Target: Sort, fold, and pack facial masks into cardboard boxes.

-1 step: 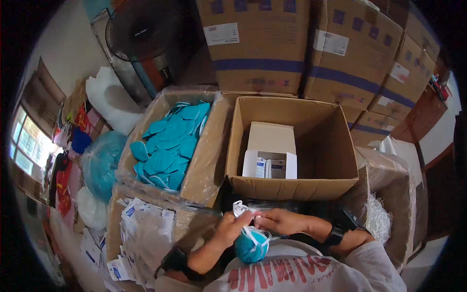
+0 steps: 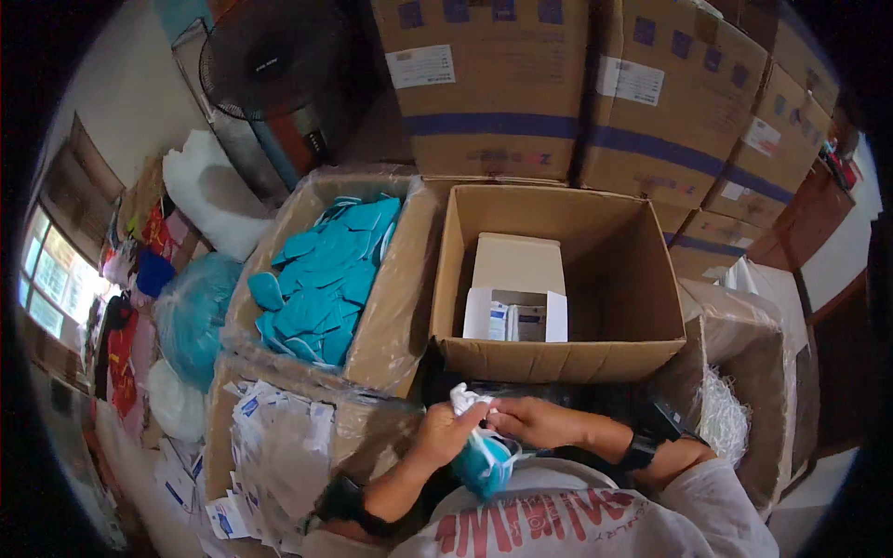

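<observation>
My left hand (image 2: 450,435) is closed around white elastic straps, whose bunched end (image 2: 466,398) sticks up past the fingers. Right beside it, my right hand (image 2: 532,422) pinches part of the same straps, and the two sets of fingertips meet. Below both hands, close to my shirt, hangs a teal cup-shaped face mask (image 2: 486,467), tilted, with white straps crossing its front. My fingers hide where the straps join.
An open carton (image 2: 558,359) ahead holds a small white box (image 2: 518,265) with packets. To its left, a plastic-lined carton holds teal masks (image 2: 327,279); nearer lie paper pouches (image 2: 284,437). White strands (image 2: 724,423) fill a carton at right. Tall cartons (image 2: 493,84) stand behind.
The mask has turned and tilted beneath my hands, and its straps lie differently across it. The bunched strap end has shifted slightly right. Both hands stay nearly in place.
</observation>
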Action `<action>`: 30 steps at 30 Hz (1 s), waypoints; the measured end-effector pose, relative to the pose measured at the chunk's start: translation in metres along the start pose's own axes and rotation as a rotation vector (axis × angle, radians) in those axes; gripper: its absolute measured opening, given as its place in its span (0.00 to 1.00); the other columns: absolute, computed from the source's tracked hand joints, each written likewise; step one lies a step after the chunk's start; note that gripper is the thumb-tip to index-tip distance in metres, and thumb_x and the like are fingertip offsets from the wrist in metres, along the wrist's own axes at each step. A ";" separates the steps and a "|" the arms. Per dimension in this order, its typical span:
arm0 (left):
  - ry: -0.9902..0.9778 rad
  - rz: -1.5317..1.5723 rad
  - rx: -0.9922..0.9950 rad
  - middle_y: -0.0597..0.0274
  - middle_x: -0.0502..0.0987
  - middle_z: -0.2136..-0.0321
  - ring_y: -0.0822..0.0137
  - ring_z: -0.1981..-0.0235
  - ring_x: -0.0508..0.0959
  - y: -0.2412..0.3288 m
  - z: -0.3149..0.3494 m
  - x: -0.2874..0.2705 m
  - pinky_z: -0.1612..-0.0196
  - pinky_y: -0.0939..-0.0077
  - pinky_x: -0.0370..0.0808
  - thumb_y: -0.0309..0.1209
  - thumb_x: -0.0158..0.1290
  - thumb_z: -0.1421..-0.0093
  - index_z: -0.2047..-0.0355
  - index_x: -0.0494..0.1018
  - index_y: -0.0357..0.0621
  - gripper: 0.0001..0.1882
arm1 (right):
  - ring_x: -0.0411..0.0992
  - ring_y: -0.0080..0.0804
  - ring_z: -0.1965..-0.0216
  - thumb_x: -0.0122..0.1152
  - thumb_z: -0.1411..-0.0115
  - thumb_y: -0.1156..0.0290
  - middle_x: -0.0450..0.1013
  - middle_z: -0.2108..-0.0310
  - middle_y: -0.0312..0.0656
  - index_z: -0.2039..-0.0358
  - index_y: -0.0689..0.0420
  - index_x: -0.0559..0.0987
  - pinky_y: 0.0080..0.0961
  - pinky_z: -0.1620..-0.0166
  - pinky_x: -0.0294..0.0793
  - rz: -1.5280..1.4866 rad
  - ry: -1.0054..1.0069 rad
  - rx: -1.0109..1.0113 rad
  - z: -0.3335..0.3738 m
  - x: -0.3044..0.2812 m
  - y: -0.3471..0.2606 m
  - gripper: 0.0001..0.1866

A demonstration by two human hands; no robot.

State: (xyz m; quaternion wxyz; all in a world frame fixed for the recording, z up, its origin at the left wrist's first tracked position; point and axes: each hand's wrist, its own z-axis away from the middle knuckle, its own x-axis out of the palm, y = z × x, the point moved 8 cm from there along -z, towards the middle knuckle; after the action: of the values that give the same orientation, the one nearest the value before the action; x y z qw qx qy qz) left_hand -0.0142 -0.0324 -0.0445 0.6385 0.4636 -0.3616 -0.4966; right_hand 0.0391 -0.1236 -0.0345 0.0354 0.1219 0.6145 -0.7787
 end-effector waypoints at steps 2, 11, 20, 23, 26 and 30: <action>0.135 -0.722 0.400 0.54 0.74 0.78 0.56 0.75 0.75 0.026 -0.005 0.005 0.73 0.68 0.71 0.36 0.49 0.46 0.75 0.72 0.40 0.11 | 0.69 0.56 0.65 0.40 0.38 0.61 0.70 0.68 0.58 0.61 0.62 0.69 0.40 0.62 0.68 0.209 0.130 0.074 0.001 -0.009 0.006 0.16; -0.869 -0.883 0.077 0.45 0.74 0.70 0.47 0.67 0.74 -0.020 0.027 0.093 0.64 0.59 0.71 0.47 0.37 0.40 0.67 0.71 0.37 0.24 | 0.67 0.44 0.60 0.37 0.38 0.62 0.68 0.63 0.54 0.63 0.61 0.68 0.38 0.58 0.63 0.213 -0.627 0.134 0.066 0.041 0.039 0.16; -0.935 -0.861 0.006 0.45 0.70 0.57 0.51 0.57 0.71 -0.069 0.042 0.137 0.55 0.63 0.68 0.36 0.37 0.41 0.55 0.65 0.36 0.19 | 0.66 0.45 0.62 0.32 0.36 0.61 0.67 0.64 0.57 0.61 0.64 0.66 0.39 0.58 0.63 -0.067 -0.654 0.354 0.151 0.024 0.030 0.19; -0.872 -0.830 0.027 0.46 0.70 0.57 0.50 0.57 0.71 -0.070 0.044 0.135 0.55 0.64 0.68 0.39 0.39 0.42 0.56 0.66 0.35 0.20 | 0.66 0.43 0.62 0.32 0.36 0.62 0.67 0.64 0.56 0.61 0.64 0.66 0.37 0.58 0.63 -0.042 -0.666 0.291 0.166 0.025 0.040 0.18; -0.778 -0.804 0.031 0.46 0.71 0.58 0.50 0.58 0.72 -0.063 0.047 0.119 0.56 0.64 0.69 0.42 0.40 0.42 0.57 0.67 0.36 0.21 | 0.66 0.38 0.63 0.34 0.37 0.62 0.67 0.64 0.50 0.61 0.62 0.67 0.33 0.59 0.65 0.069 -0.644 0.295 0.179 -0.014 0.025 0.17; -0.477 -0.677 -0.071 0.48 0.75 0.78 0.56 0.77 0.75 -0.095 0.023 0.096 0.71 0.65 0.70 0.45 0.49 0.45 0.70 0.73 0.38 0.19 | 0.67 0.27 0.68 0.42 0.38 0.62 0.69 0.69 0.38 0.64 0.61 0.69 0.25 0.65 0.67 0.168 -0.282 0.619 0.229 -0.103 0.053 0.14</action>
State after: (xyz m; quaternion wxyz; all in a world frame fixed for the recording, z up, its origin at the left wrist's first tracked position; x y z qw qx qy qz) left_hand -0.0404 -0.1386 -0.1279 0.3531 0.4060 -0.3091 -0.7842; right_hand 0.1159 -0.3672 -0.0117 0.1452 0.0682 0.3260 -0.9317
